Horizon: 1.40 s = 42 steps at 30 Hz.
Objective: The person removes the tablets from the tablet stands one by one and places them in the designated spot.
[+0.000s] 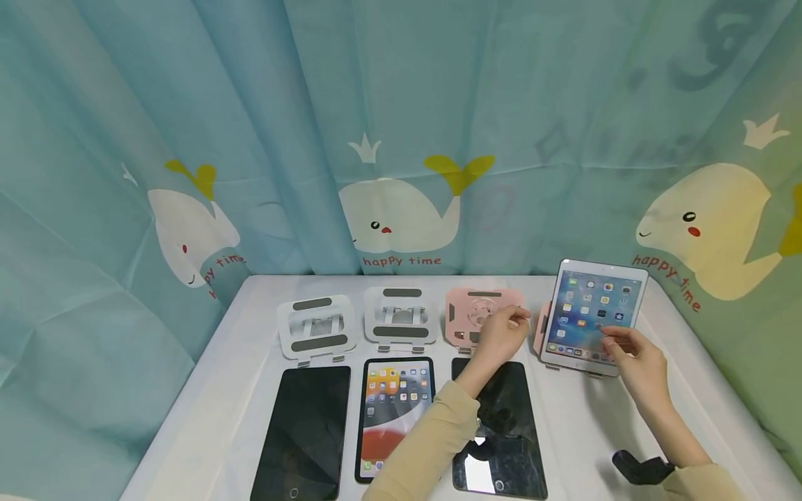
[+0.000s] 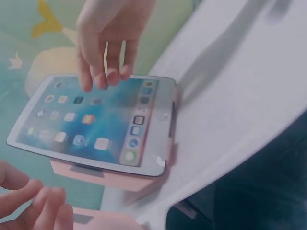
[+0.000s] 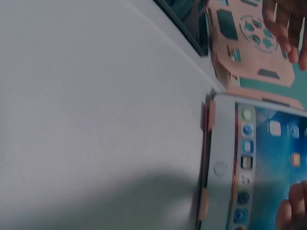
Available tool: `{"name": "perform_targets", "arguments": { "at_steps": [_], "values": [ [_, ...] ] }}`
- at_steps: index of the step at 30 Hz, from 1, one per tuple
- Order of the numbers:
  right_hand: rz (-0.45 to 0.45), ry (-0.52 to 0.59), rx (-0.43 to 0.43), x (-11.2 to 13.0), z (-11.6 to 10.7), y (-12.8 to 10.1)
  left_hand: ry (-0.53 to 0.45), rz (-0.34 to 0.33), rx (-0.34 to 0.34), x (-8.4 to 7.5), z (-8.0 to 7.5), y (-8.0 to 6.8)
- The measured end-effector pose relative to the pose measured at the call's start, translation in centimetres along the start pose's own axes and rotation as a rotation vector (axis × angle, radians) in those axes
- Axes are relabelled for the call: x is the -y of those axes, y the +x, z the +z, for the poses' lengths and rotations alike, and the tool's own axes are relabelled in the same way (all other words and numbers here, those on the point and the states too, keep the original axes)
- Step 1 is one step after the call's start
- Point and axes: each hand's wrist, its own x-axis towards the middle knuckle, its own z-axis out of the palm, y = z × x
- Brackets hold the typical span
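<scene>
A white tablet with a lit screen of app icons leans upright on a pink folding stand at the table's right end. Over the lower right part of its screen is my right hand, fingers loosely bent and holding nothing; in the left wrist view its fingertips overlap the tablet's side edge. My left hand, its fingers also loosely bent around nothing, hovers left of the tablet. Behind that hand stands another pink stand with a round cut-out pattern and no tablet on it.
Two white stands stand to the left at the back. In front lie a dark tablet, a lit tablet and another dark tablet, partly under my left arm. A curtain hangs behind the white table.
</scene>
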Motion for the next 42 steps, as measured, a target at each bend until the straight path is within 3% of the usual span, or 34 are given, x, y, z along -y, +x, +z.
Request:
{"name": "perform_targets", "arguments": {
  "at_steps": [6, 17, 20, 24, 29, 35, 42],
  "values": [
    [-0.007, 0.062, -0.104, -0.1, -1.0, 1.3, -0.013, -0.016, -0.027, -1.1, 0.3, 1.3],
    [0.190, 0.310, -0.256, 0.1, -2.1, 3.3, -0.088, -0.092, 0.002, -2.6, 1.8, 3.1],
    [0.198, 0.388, -0.289, 0.1, -2.3, 4.1, -0.130, -0.055, -0.019, -2.5, 2.1, 3.6],
    [0.197, 0.506, -0.325, 0.1, -2.7, 5.3, -0.163, 0.034, -0.097, -2.5, 2.4, 4.5],
    [0.187, 0.615, -0.328, 0.0, -3.4, 6.6, -0.189, 0.066, -0.153, -2.8, 2.7, 5.4],
    [0.147, 0.629, -0.283, -1.2, -3.5, 7.7, -0.183, 0.006, -0.096, -3.0, 3.1, 6.1],
    [0.203, 0.711, -0.249, -1.0, -3.1, 8.3, -0.206, -0.021, -0.061, -3.2, 3.6, 6.7]
  ]
}}
